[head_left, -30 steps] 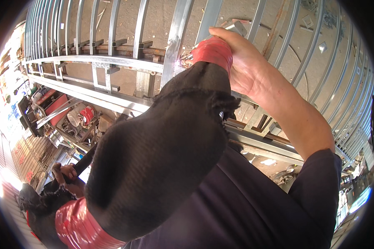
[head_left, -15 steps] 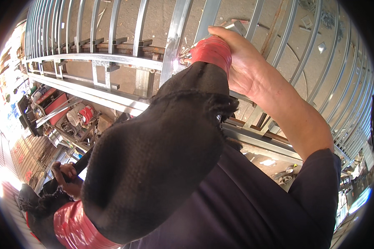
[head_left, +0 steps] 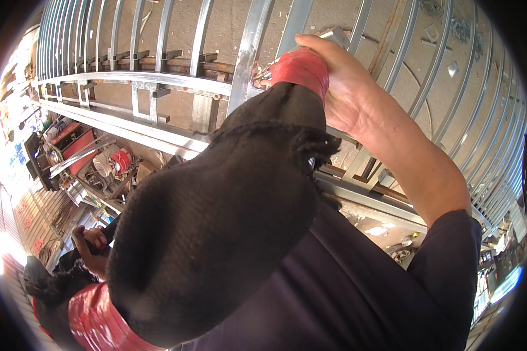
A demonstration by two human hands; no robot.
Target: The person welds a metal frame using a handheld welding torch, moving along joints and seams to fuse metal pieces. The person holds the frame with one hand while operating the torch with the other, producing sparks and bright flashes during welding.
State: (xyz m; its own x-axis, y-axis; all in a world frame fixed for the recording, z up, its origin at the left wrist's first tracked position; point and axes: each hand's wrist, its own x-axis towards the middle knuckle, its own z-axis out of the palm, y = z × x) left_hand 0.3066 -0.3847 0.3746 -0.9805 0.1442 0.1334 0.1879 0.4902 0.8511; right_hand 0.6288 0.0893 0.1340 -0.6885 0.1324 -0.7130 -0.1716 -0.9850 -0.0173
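A dusty brown floor (head_left: 178, 29) runs beneath the broad galvanized square tube (head_left: 249, 58). To the tube's right, the floor bears a pale diamond-shaped plate (head_left: 453, 69), a grey tangle (head_left: 461, 29) farther up, and a thin curved cable (head_left: 423, 96). Left of the tube, a rusty beam (head_left: 223, 68) carries what seem to be short square-tube stubs (head_left: 208, 57), their contact hard to see.

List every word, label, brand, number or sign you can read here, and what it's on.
None can be read.
Wall: red marks, too blurred to read.
Bucket: too small to tell if it bears print.
Red tape, black cloth: no writing visible.
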